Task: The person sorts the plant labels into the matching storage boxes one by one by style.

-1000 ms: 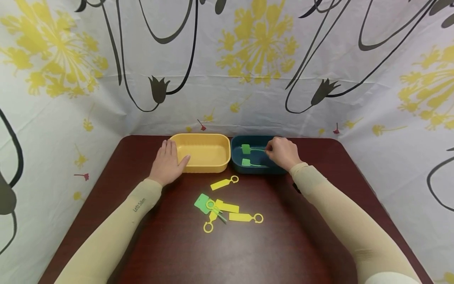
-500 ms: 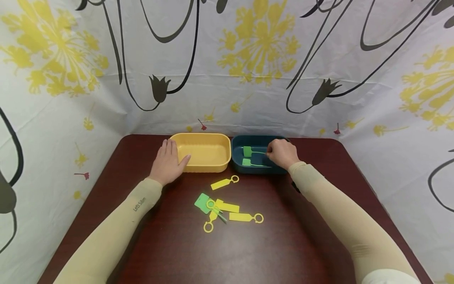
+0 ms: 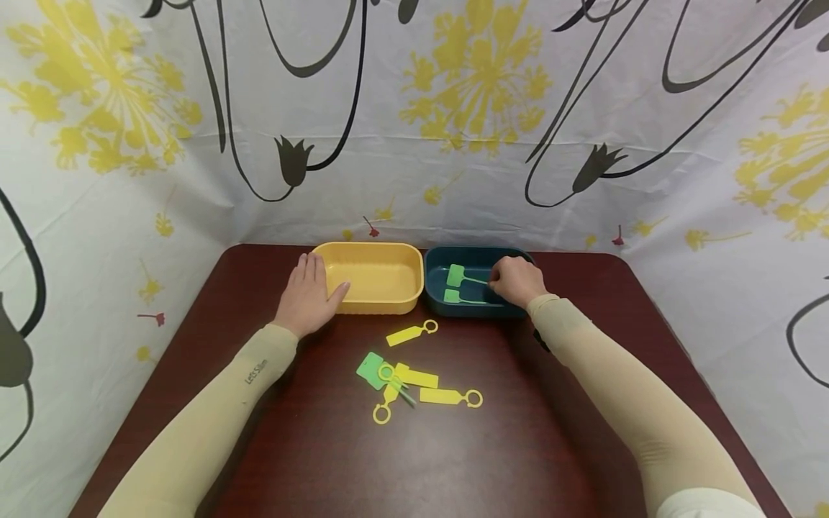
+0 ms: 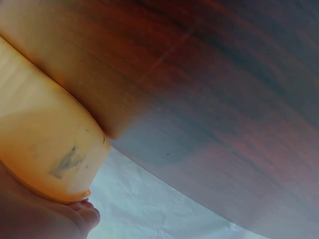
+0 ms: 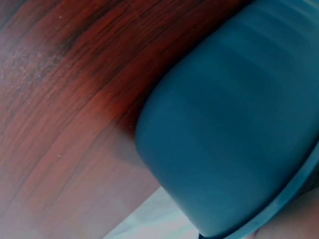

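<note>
Sideways, farther green tag point(image 3: 456, 275), broad end left, axis slanting rightward, pinched by right hand point(image 3: 517, 280), left hand point(image 3: 307, 296) straight-fingered.

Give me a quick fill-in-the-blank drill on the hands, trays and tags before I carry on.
1. The left grip touches the tray coloured ____.
2. The right grip meets the stem of a tag coloured ____.
3. Tags showing inside the dark blue tray number ____.
4. Visible ring ends on the table number ____.

Missing words: yellow; green; two; four.
</note>
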A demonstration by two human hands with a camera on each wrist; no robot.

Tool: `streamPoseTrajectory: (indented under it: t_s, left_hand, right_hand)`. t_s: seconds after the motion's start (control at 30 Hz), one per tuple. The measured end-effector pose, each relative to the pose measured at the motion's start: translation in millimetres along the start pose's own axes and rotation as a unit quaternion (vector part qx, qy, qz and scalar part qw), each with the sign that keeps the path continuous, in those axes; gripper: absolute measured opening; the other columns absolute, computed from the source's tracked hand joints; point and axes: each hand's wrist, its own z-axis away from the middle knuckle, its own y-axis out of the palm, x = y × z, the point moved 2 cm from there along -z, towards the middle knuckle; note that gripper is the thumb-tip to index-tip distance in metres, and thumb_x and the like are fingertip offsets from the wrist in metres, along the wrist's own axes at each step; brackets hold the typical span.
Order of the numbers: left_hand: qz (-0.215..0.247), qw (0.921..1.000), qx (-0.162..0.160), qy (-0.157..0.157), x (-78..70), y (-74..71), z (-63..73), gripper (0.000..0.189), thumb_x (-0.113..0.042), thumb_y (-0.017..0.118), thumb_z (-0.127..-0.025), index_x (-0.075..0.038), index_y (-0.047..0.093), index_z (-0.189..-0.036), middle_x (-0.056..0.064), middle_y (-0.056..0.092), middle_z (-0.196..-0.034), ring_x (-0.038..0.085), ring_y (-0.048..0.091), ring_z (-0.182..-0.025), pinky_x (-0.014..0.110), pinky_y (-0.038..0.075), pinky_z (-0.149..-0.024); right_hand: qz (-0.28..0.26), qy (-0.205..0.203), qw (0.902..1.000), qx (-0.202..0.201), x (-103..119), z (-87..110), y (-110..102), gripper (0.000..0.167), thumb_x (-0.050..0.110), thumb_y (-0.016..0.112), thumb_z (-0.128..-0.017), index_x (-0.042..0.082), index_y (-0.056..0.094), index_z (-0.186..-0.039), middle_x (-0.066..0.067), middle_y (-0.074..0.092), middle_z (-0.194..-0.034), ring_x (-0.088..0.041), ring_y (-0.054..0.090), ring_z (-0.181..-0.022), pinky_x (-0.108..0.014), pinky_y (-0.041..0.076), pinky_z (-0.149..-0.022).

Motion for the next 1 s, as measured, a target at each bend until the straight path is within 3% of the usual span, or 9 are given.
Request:
streamPoseTrajectory:
  t_s: [0.63, 1.0]
  left_hand:
    - [-0.001, 1.0000, 0.003, -0.003, -1.7, -1.7, 0.9, 0.098, -0.067, 0.029, -0.100, 0.011, 0.007, -0.156, 0.029, 0.008, -0.163, 0.042, 0.003, -0.151, 0.051, 0.008, -0.121]
    - [-0.002, 1.0000, 0.006, -0.005, -1.7, -1.2, -0.2, 0.099, -0.067, 0.029, -0.100, 0.011, 0.006, -0.156, 0.029, 0.006, -0.164, 0.042, 0.002, -0.152, 0.051, 0.007, -0.121]
  right_hand:
    - [-0.016, 0.005, 0.9998, 0.006, -13.8, -2.9, 8.6, 0.014, 0.023, 0.074, -0.093, 0.012, 0.081, -0.098, -0.007, 0.074, -0.097, -0.023, 0.067, -0.077, -0.048, 0.056, -0.068]
    - [-0.028, 0.018, 0.9989, 0.033, -13.0, -3.8, 7.3, 0.016, 0.023, 0.073, -0.093, 0.012, 0.081, -0.099, -0.007, 0.075, -0.098, -0.023, 0.067, -0.078, -0.047, 0.057, -0.068]
